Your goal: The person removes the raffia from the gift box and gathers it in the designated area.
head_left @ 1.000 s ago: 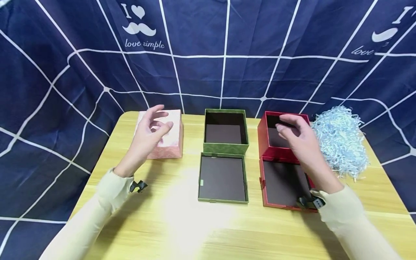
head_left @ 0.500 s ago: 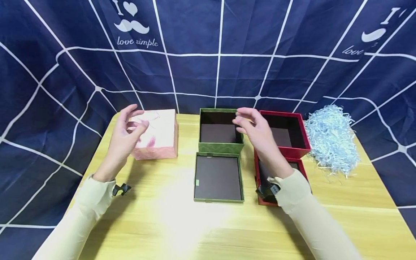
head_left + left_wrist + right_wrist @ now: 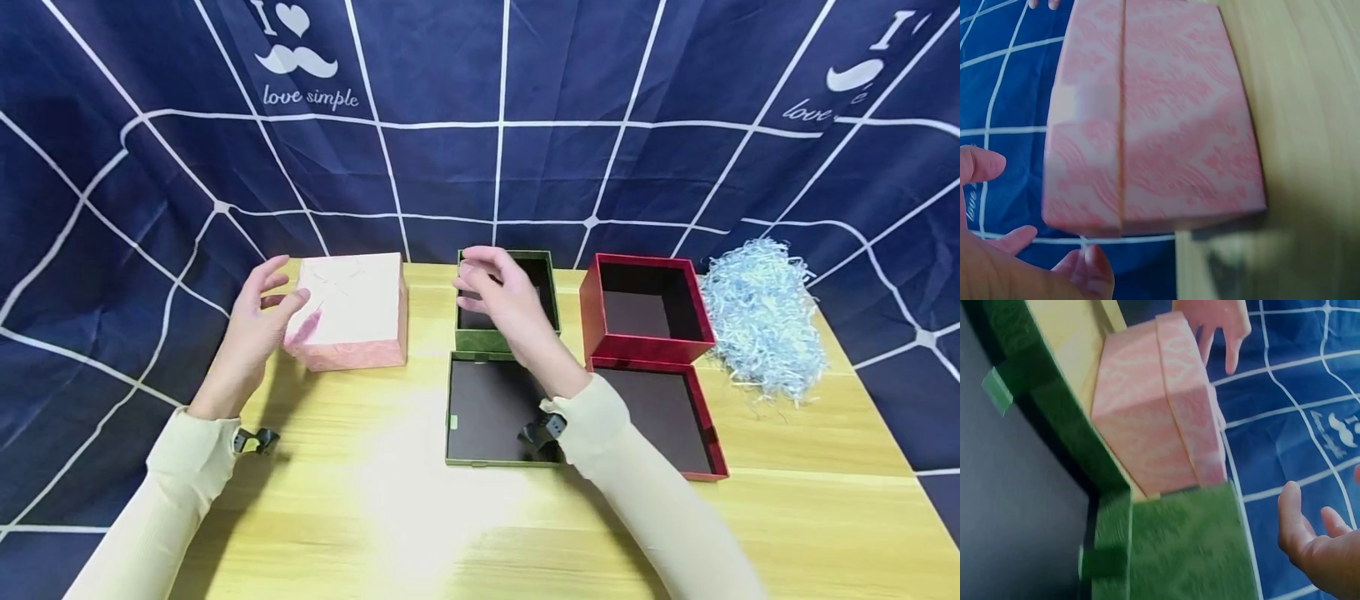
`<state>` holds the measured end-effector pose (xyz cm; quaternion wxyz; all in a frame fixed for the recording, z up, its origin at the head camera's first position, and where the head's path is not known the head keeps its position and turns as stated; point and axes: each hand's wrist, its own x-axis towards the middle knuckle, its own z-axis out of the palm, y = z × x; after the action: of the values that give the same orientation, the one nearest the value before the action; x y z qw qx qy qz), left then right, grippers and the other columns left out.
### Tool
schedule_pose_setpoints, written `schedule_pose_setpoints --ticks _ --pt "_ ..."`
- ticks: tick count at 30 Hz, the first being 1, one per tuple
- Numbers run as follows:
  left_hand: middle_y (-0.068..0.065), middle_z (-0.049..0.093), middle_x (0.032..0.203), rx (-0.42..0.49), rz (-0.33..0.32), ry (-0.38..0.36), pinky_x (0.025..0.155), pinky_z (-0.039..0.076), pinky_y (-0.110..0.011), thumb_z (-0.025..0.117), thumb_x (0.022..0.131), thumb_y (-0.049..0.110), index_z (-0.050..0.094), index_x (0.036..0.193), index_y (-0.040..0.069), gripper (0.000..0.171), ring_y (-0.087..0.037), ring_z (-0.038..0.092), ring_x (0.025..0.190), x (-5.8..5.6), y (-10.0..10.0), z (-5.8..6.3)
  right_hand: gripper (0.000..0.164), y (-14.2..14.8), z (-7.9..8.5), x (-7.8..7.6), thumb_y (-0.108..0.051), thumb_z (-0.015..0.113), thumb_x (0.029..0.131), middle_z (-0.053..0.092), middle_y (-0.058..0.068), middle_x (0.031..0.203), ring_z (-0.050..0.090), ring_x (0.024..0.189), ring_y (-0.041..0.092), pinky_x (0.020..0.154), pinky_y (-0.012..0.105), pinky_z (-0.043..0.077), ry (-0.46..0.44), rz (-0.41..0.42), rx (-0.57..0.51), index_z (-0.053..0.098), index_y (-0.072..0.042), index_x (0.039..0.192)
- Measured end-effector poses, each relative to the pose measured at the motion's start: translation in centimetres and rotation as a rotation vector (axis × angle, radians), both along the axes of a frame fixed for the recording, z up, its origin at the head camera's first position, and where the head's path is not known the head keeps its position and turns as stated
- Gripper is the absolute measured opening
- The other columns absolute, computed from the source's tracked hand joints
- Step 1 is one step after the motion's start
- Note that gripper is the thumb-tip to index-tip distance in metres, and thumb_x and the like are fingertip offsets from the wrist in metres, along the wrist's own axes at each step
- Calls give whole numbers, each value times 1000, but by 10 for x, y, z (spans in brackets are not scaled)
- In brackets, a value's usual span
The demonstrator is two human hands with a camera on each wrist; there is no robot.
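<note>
A closed pink patterned gift box (image 3: pixel 352 300) stands at the left of the table. My left hand (image 3: pixel 258 325) hovers by its left side, fingers bent loosely and holding nothing. In the left wrist view the pink box (image 3: pixel 1154 119) shows a seam between lid and base, with my fingertips (image 3: pixel 1097 269) beside it. Over the open green box (image 3: pixel 495 342) hangs my right hand (image 3: pixel 502 296), also loosely curled with nothing in it. The green lid (image 3: pixel 487 408) lies inside-up in front of that box, partly covered by my right wrist.
Right of the green box stands an open red box (image 3: pixel 645 350), its red lid (image 3: pixel 667 408) lying inside-up before it. A heap of pale blue shredded paper (image 3: pixel 765 321) sits at the far right. A dark blue gridded cloth (image 3: pixel 450 167) hangs behind the wooden table (image 3: pixel 337 500).
My right hand has swept left from over the red box to over the green box. My left hand has shifted left, from above the pink box to its left side. The view turned slightly.
</note>
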<state>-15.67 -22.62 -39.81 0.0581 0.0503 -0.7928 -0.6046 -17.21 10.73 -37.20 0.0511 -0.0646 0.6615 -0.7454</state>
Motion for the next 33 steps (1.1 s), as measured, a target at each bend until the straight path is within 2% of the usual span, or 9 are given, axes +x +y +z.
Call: schedule_pose_setpoints --ticks 6,10,14,18,22,24,28,31,33 --pt "-9 47 136 101 -77 -74 75 52 -22 63 108 16 44 166 18 61 -11 55 102 -4 -22 -10 36 -36 -10 -2 -7 63 106 64 15 123 65 113 29 100 39 59 -26 24 -29 60 0 141" --pt "1 57 121 193 -143 -114 68 54 -22 63 109 14 46 165 22 59 -7 64 94 -7 -32 -15 47 -54 -15 -3 -11 67 104 59 14 139 66 122 33 103 39 57 -50 29 21 56 -3 148" --pt "5 65 112 243 -193 -107 68 54 -22 63 110 11 48 164 23 58 -7 63 94 -11 -36 -20 66 -69 -18 -6 -18 70 101 50 17 157 63 133 30 111 42 50 -91 28 122 43 -11 161" --pt "2 64 112 305 -239 -90 67 54 -23 62 109 4 54 158 28 55 -9 61 92 -14 -39 -23 74 -79 -23 -10 -13 65 97 42 19 164 55 142 26 115 47 43 -106 24 199 37 -16 166" --pt "-4 60 119 326 -287 -93 70 57 -25 58 107 -4 60 154 28 56 -12 62 94 -16 -41 -23 74 -84 -28 -13 -5 59 95 39 19 166 52 144 28 112 50 47 -130 28 208 41 -16 166" --pt "-6 59 122 327 -313 -107 73 59 -27 57 107 -5 61 154 26 56 -13 63 98 -19 -43 -23 74 -85 -31 -15 -3 57 95 38 20 167 55 139 27 109 50 50 -145 40 197 42 -17 166" --pt "-3 61 119 334 -350 -140 76 60 -30 56 108 -4 61 152 26 54 -14 63 98 -24 -47 -23 75 -89 -36 -19 0 55 94 38 18 163 62 111 21 97 43 54 -175 70 163 43 -19 166" --pt "-1 63 113 365 -369 -150 76 60 -31 55 108 -5 62 150 27 54 -15 63 95 -27 -49 -23 75 -93 -40 -21 1 57 93 43 15 154 59 89 17 86 36 52 -197 77 162 46 -20 164" --pt "-1 64 110 389 -386 -145 75 60 -32 55 107 -7 63 149 27 55 -15 63 94 -27 -50 -23 75 -94 -44 -22 0 58 93 46 12 149 58 85 16 82 34 51 -206 76 161 47 -21 164"
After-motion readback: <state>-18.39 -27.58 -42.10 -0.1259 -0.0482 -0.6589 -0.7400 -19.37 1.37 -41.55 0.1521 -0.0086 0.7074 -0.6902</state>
